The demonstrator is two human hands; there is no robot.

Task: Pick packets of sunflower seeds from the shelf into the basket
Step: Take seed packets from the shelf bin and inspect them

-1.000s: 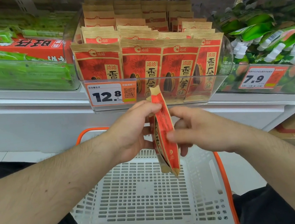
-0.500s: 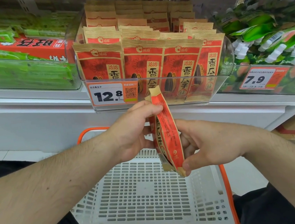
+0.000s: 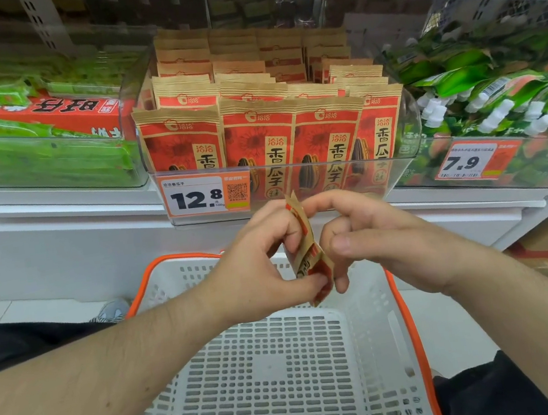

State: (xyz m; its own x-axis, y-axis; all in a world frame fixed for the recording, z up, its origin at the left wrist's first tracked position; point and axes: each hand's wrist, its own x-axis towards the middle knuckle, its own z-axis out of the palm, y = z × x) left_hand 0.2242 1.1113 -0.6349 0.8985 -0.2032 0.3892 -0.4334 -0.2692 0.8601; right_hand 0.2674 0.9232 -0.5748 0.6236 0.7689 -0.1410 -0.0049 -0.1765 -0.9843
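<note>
Orange price tags on the clear plastic shelf bins read "12.8" [image 3: 207, 194] and "7.9" [image 3: 477, 160]; the red-and-tan upright packets of sunflower seeds [image 3: 258, 147] behind the first carry the characters 香瓜子. One such red-and-tan seed packet [image 3: 309, 251] hangs edge-on above the white perforated basket with an orange rim [image 3: 406, 308]. The left hand [image 3: 259, 267] pinches it between thumb and fingers; the right hand [image 3: 372, 233], fingers curled, touches its other face.

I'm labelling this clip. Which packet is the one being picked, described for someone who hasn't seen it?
Above the white basket with the orange rim, the sunflower seed packet is held edge-on between the left hand and right hand. Unlike the packets on the shelf, it is out of the clear bin.
</note>
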